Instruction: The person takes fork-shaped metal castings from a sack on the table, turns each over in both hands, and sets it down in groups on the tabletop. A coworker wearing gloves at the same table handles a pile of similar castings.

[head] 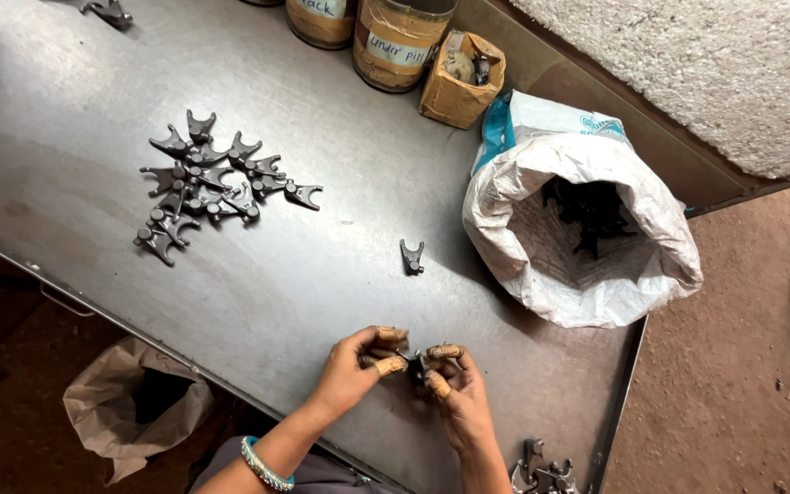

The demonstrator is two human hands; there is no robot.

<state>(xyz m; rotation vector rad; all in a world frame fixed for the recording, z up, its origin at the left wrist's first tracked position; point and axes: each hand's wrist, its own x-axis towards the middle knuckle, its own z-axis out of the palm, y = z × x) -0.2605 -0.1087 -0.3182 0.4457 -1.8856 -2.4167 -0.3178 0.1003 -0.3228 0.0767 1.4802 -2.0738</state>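
Observation:
My left hand (358, 364) and my right hand (454, 389) meet over the near edge of the metal table (322, 274). Both grip one small dark fork-shaped metal part (413, 363) between taped fingertips; most of it is hidden by the fingers. A single fork part (411, 257) lies alone on the table just beyond my hands. Farther left lies a pile of several fork parts (208, 183). My left wrist wears a blue-green bangle.
A white woven sack (578, 229) holding dark parts stands open at the right. Two taped tins (395, 41) and a small cardboard box (459, 78) stand at the back. A few parts (541, 476) lie at the near right corner. A paper bag (130, 402) sits on the floor, left.

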